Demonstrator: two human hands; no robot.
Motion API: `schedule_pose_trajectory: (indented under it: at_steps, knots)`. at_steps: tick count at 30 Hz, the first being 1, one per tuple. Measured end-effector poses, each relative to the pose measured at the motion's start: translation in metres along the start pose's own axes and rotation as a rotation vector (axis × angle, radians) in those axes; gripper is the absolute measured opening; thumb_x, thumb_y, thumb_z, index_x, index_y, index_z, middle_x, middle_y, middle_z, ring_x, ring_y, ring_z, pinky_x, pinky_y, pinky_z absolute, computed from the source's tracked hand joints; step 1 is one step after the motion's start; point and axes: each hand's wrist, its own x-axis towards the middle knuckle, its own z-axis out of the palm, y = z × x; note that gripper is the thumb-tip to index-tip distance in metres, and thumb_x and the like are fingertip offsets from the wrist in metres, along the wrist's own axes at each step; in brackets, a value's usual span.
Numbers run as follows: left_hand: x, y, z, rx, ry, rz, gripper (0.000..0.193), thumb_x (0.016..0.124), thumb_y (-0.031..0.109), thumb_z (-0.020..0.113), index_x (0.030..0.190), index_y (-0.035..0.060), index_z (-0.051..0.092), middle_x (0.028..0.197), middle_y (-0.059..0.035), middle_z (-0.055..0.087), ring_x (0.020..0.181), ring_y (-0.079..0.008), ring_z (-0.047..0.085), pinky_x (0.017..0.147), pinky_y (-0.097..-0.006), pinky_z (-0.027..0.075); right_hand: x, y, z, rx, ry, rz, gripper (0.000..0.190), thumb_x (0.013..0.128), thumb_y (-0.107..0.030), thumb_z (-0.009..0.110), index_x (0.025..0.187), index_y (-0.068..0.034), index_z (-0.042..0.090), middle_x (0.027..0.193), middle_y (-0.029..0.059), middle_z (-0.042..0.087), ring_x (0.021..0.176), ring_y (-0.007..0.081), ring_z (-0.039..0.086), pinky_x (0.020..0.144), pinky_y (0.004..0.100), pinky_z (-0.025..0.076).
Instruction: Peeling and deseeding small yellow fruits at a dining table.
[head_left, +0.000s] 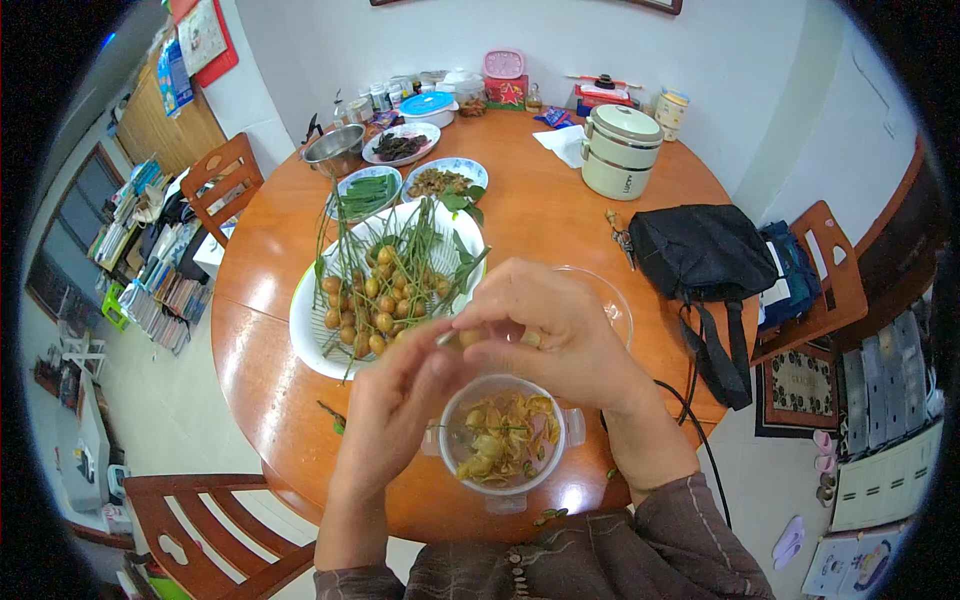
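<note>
My left hand (405, 394) and my right hand (566, 337) meet above a clear plastic container (450, 457). Their fingertips close around a small tan fruit (471, 337), partly hidden and blurred. Inside the container lie yellowish fruit peels (499, 435). Just beyond my left hand stands a white colander (311, 349). It holds bunches of round yellow-brown fruits (386, 304), which look like wampee, on long green stems (424, 232). Behind my right hand is a clear round dish (619, 300), mostly covered by the hand.
Plates of chopped greens (367, 196), brown food (442, 181) and dark food (401, 146) sit beyond the colander, near a steel bowl (335, 150). A black bag (701, 251) with straps, keys (621, 240) and a stacked lunch box (622, 154) occupy the right. Black cable (705, 435) hangs over the table edge.
</note>
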Motion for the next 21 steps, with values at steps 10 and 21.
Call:
schedule_pose_trajectory:
  at_steps: [10, 21]
  knots:
    - [0.032, -0.013, 0.006, -1.023, -0.097, -0.074, 0.025, 0.093, 0.015, 0.056, 0.113, 0.0004, 0.057, 0.098, -0.0079, 0.065, 0.087, -0.0158, 0.065, 0.075, -0.0288, 0.055, 0.001, -0.011, 0.001, 0.06, 0.026, 0.103, 0.03, 0.076, -0.007, 0.074, 0.104, -0.003, 0.064, 0.099, 0.0036, 0.06, 0.078, 0.009, 0.054, 0.063, 0.0226, 0.042]
    - [0.049, -0.008, -0.003, -1.05, -0.133, 0.025, 0.02, 0.09, 0.003, 0.058, 0.109, -0.0007, 0.06, 0.1, -0.0097, 0.065, 0.091, -0.0184, 0.065, 0.081, -0.0317, 0.055, 0.004, -0.01, 0.004, -0.166, 0.248, 0.004, 0.02, 0.073, 0.003, 0.067, 0.092, -0.002, 0.067, 0.084, 0.0082, 0.065, 0.065, 0.0143, 0.059, 0.054, 0.0248, 0.045]
